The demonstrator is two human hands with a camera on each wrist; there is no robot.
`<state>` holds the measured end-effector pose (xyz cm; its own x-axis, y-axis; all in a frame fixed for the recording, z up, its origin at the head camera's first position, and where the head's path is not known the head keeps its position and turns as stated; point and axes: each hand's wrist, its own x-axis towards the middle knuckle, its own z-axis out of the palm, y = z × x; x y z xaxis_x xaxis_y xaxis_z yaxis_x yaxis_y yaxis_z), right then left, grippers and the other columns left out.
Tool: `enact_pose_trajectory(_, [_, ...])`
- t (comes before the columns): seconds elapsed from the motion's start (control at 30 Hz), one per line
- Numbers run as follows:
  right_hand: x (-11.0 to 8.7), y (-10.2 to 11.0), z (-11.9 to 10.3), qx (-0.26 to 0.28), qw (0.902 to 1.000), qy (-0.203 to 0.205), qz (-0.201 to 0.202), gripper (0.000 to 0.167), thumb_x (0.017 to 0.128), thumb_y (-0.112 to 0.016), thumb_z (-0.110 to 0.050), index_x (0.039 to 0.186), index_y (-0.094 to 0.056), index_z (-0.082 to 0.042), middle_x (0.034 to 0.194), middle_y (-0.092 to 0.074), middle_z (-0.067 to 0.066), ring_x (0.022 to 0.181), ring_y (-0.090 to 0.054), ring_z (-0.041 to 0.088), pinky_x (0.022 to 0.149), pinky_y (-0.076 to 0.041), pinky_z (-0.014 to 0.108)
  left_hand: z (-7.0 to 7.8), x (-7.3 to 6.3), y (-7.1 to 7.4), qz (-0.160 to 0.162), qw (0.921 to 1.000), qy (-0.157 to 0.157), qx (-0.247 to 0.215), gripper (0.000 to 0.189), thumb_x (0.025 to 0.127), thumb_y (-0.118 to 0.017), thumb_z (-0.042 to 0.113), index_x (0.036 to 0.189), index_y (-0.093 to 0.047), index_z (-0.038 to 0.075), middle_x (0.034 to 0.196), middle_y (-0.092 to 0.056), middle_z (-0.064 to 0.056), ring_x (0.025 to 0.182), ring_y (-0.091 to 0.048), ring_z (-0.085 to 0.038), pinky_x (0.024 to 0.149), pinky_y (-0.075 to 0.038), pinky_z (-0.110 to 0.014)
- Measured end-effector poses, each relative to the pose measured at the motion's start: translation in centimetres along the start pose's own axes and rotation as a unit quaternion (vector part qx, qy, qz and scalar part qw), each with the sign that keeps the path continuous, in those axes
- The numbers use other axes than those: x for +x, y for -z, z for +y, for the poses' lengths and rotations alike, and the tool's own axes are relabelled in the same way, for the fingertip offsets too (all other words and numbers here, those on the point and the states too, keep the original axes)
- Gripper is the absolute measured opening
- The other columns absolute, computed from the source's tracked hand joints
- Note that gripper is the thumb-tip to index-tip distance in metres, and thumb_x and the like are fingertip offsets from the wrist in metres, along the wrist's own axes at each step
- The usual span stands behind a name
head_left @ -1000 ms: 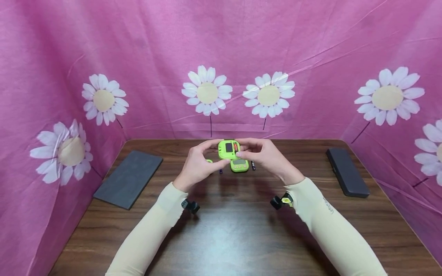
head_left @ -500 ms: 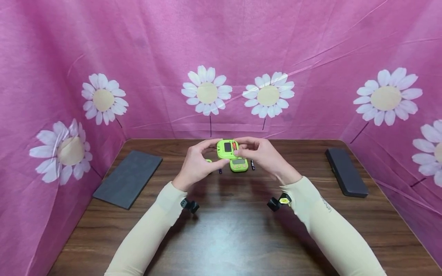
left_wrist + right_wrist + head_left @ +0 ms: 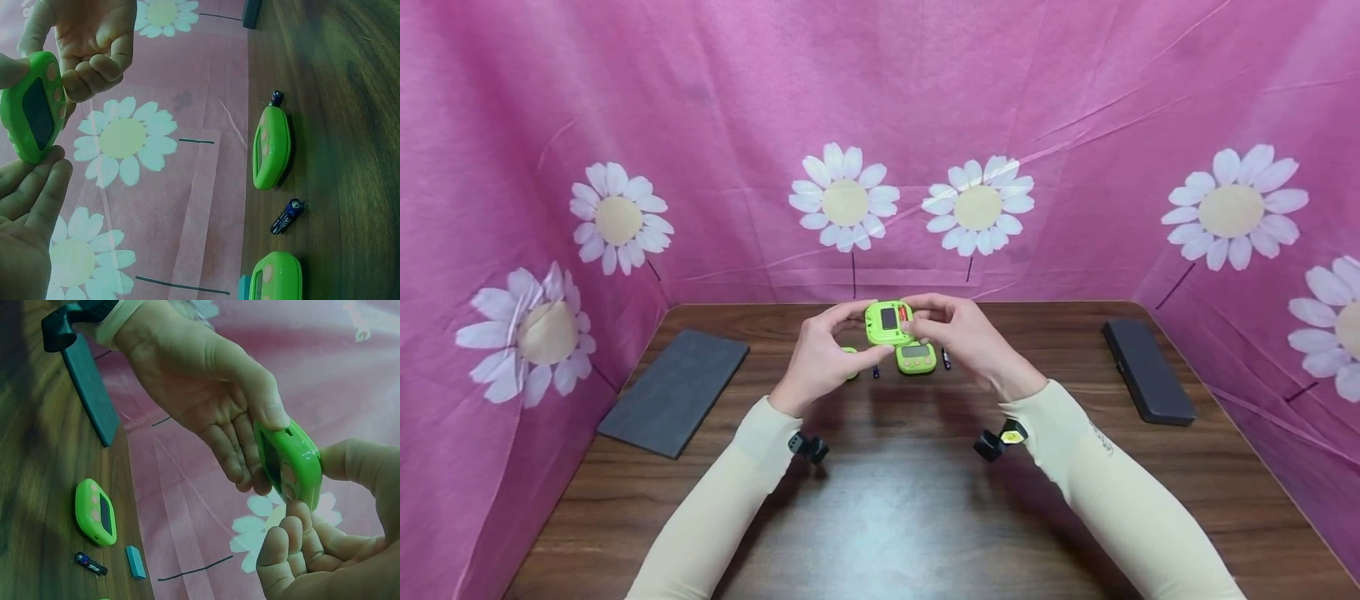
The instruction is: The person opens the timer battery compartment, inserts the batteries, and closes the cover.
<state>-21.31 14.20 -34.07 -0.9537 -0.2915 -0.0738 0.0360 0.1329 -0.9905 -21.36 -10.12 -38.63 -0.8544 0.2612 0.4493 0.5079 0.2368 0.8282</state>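
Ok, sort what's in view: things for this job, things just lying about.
Likely in the job:
held green device, with red battery-like piece showing
two more green devices
two dark batteries

Apparently just lying about:
dark grey board
black case
small teal block

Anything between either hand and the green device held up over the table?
Nothing visible. The left hand and right hand both touch the held green device directly. A second green device lies below on the table, apart from it and not in between.
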Motion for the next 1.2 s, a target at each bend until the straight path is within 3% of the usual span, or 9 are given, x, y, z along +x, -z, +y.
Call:
enact_pose_trajectory(0.17, [-0.8, 1.3, 0.5, -0.055, 0.9984, 0.016, 0.003, 0.045, 0.106, -0.075, -0.025, 0.148, -0.071, -0.008, 0.129, -0.079, 0.006, 0.1, -0.072, 0.013, 0.089, -0.059, 0.024, 0.0, 0.1, -0.4, -0.007, 1.0, -0.003, -0.005, 0.064, 0.085, -0.099, 0.018, 0.144, -0.075, 0.014, 0.127, -0.082, -0.006, 0.118, -0.075, -0.022, 0.109, -0.063, -0.055])
enact_pose_trajectory(0.3, [-2.2, 3.9, 2.4, -0.137, 0.9899, 0.029, 0.017, 0.044, 0.107, -0.078, -0.032, 0.147, -0.074, -0.013, 0.14, -0.079, 0.01, 0.115, -0.074, 0.013, 0.098, -0.059, 0.023, -0.2, 0.1, -0.5, -0.008, 0.9999, -0.008, -0.006, 0.063, 0.085, -0.099, 0.018, 0.144, -0.075, 0.014, 0.13, -0.082, -0.007, 0.119, -0.075, -0.023, 0.111, -0.061, -0.06])
enact_pose_trajectory(0.5, [-5.4, 9.1, 7.1, -0.23, 0.9722, 0.043, -0.001, 0.056, 0.099, -0.088, -0.022, 0.151, -0.069, -0.012, 0.143, -0.074, 0.018, 0.122, -0.072, 0.02, 0.102, -0.058, 0.02, -0.5, 0.1, -0.5, -0.007, 0.9998, -0.004, -0.017, 0.064, 0.084, -0.099, 0.014, 0.144, -0.075, 0.013, 0.132, -0.082, -0.007, 0.122, -0.075, -0.024, 0.115, -0.058, -0.062])
enact_pose_trajectory(0.7, [-8.6, 12.4, 10.9, -0.27, 0.9609, 0.048, -0.038, 0.064, 0.093, -0.093, -0.017, 0.15, -0.065, -0.004, 0.137, -0.072, 0.019, 0.117, -0.069, 0.02, 0.099, -0.058, 0.021, -0.7, 0.2, -0.4, -0.001, 0.9997, 0.003, -0.022, 0.063, 0.085, -0.099, 0.013, 0.143, -0.076, 0.015, 0.131, -0.082, -0.009, 0.119, -0.076, -0.023, 0.112, -0.062, -0.051])
enact_pose_trajectory(0.9, [-10.3, 14.0, 13.2, -0.256, 0.9654, 0.016, -0.045, 0.063, 0.09, -0.094, -0.014, 0.145, -0.067, 0.0, 0.132, -0.073, 0.017, 0.108, -0.065, 0.01, 0.09, -0.057, 0.021, -0.7, 0.1, -0.2, 0.002, 0.9998, 0.01, -0.016, 0.063, 0.086, -0.098, 0.015, 0.145, -0.075, 0.015, 0.132, -0.081, -0.01, 0.122, -0.075, -0.023, 0.114, -0.061, -0.052])
enact_pose_trajectory(1.2, [-10.7, 14.0, 13.8, -0.299, 0.9534, 0.0, -0.043, 0.058, 0.085, -0.098, -0.019, 0.135, -0.073, -0.001, 0.123, -0.074, 0.01, 0.101, -0.058, 0.006, 0.085, -0.051, 0.021, -0.5, 0.2, 0.1, 0.011, 0.9999, 0.007, -0.003, 0.064, 0.085, -0.099, 0.015, 0.145, -0.075, 0.012, 0.13, -0.082, -0.01, 0.125, -0.074, -0.028, 0.117, -0.058, -0.06])
